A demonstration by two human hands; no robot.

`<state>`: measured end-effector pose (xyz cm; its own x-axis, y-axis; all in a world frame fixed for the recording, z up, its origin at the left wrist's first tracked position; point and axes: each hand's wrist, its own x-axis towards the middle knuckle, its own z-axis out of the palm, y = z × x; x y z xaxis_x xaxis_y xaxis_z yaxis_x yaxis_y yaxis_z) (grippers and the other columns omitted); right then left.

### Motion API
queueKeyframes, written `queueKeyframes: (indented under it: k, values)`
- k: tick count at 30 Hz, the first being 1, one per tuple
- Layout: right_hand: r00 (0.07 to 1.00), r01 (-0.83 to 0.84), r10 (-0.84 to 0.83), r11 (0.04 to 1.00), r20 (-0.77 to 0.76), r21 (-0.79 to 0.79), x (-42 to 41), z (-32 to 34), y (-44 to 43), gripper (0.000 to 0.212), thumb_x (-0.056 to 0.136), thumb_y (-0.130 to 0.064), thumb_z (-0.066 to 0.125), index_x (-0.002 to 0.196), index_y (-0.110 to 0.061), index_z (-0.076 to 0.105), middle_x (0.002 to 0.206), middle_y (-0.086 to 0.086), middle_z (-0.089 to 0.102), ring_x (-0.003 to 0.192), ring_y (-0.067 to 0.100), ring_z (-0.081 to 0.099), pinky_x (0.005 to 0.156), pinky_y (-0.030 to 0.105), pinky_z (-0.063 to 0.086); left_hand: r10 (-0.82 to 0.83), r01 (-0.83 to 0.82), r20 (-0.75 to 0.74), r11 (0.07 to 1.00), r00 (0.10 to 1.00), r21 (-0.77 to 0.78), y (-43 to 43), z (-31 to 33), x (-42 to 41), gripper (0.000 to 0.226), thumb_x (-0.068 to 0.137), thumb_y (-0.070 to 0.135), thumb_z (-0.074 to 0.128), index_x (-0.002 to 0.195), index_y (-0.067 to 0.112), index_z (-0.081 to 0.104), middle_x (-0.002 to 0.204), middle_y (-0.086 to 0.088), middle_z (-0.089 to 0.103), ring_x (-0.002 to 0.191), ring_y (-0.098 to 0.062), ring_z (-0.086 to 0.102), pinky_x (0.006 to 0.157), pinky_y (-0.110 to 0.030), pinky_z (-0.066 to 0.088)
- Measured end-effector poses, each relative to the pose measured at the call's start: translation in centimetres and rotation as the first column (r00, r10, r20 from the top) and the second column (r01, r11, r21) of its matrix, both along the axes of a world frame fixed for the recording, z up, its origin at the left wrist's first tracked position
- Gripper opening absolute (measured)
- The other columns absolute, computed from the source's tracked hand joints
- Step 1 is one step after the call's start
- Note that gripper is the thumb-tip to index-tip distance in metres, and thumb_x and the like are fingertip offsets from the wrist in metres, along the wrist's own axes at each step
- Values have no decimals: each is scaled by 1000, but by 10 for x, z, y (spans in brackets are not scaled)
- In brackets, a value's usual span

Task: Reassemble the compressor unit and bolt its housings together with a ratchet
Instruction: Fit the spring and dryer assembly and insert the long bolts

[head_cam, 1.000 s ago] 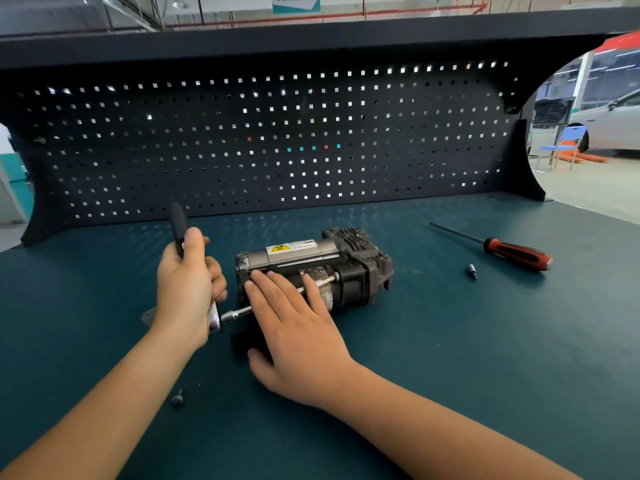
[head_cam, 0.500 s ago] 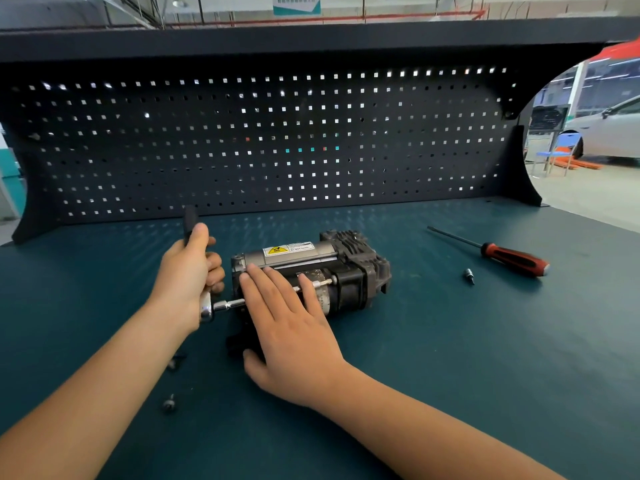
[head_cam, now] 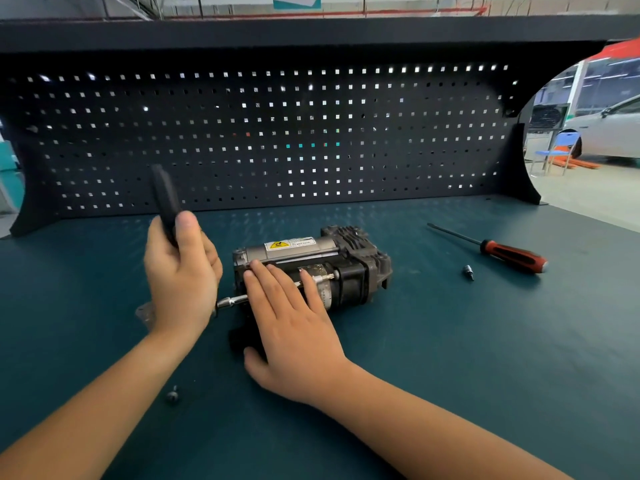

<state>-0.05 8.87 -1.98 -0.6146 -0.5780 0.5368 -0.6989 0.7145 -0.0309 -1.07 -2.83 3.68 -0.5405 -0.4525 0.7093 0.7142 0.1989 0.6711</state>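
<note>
The compressor unit [head_cam: 349,265], grey and black with a yellow warning label, lies on its side on the teal bench. My left hand [head_cam: 180,275] grips the black handle of the ratchet [head_cam: 166,199], which stands nearly upright. Its chrome extension bar [head_cam: 230,301] runs right along the compressor's front to a bolt near the black housing; my fingers hide its middle. My right hand [head_cam: 294,327] lies flat with straight fingers on the compressor's front left side, pressing it down.
A red-and-black screwdriver [head_cam: 509,252] lies to the right, with a small socket bit [head_cam: 468,271] beside it. A loose bolt [head_cam: 172,394] sits near my left forearm. A small clear bag [head_cam: 144,313] peeks out behind my left wrist. The dark pegboard [head_cam: 277,140] closes the bench's back.
My left hand has swung the ratchet handle back and forth; it now stands a little more upright and higher. My right hand stays pressed on the compressor.
</note>
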Motion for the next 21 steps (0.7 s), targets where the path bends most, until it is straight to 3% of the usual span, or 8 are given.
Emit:
queueKeyframes:
  k: [3, 6, 7, 10, 14, 15, 17, 21]
  values:
    - [1000, 19, -17, 998, 23, -64, 2, 0, -1, 86, 83, -37, 56, 150, -7, 11, 158, 6, 8, 145, 17, 5, 108, 44, -20, -138, 94, -203, 972, 969, -214, 0, -1, 6, 10, 88, 25, 36, 78, 22, 33, 45, 20, 41, 37, 2, 32, 39, -12, 29]
    - [990, 114, -121, 989, -68, -92, 6, 1, -1, 88, 65, -47, 68, 139, -8, 42, 146, 5, 41, 134, 18, 40, 108, 46, 25, -261, 130, -283, 903, 923, -409, -3, -3, 7, 3, 84, 23, 33, 83, 20, 34, 53, 28, 47, 41, 9, 36, 43, -9, 30]
    - [986, 125, -135, 986, -93, -110, 6, 1, -1, 88, 62, -49, 69, 137, -9, 46, 144, 4, 44, 131, 18, 44, 106, 44, 32, -265, 124, -289, 897, 920, -425, -4, -4, 7, 3, 85, 23, 32, 84, 20, 33, 54, 29, 47, 41, 10, 36, 43, -8, 30]
    - [992, 58, -70, 991, -103, -118, 2, -3, -1, 85, 70, -42, 66, 142, -8, 37, 150, 5, 34, 138, 20, 34, 110, 49, 15, -169, 90, -248, 950, 954, -300, -3, -5, 4, 9, 91, 24, 31, 82, 22, 33, 49, 23, 42, 39, 5, 32, 40, -11, 28]
    - [992, 112, -113, 993, -54, -22, 1, 0, 0, 82, 76, -40, 61, 145, -8, 30, 154, 5, 27, 142, 19, 22, 109, 50, 3, 8, -9, 32, 1000, 999, 25, -3, -2, -5, 28, 102, 24, 28, 75, 20, 34, 43, 13, 33, 38, -5, 27, 36, -18, 26]
    - [997, 80, -80, 996, -17, -36, 0, 0, 0, 82, 80, -37, 58, 148, -8, 23, 156, 4, 19, 144, 18, 10, 110, 49, -8, 18, -25, 95, 997, 995, 71, -4, -1, -7, 29, 103, 26, 28, 75, 20, 35, 42, 12, 33, 38, -7, 27, 36, -18, 27]
    - [1000, 2, -1, 999, 19, -39, 0, 0, 0, 82, 87, -32, 52, 150, -10, 5, 159, 2, -1, 139, 13, -18, 103, 42, -30, -3, -25, 194, 989, 981, 142, -6, 1, -11, 28, 102, 29, 30, 77, 20, 37, 41, 12, 34, 37, -7, 28, 37, -18, 27]
    - [1000, -11, 12, 998, 16, -58, -2, -4, 0, 82, 87, -31, 52, 150, -10, 4, 159, 2, -4, 138, 14, -21, 100, 42, -31, -124, 22, 341, 957, 932, 289, -11, 2, -18, 28, 102, 31, 34, 79, 17, 42, 43, 11, 33, 35, -5, 27, 37, -17, 27]
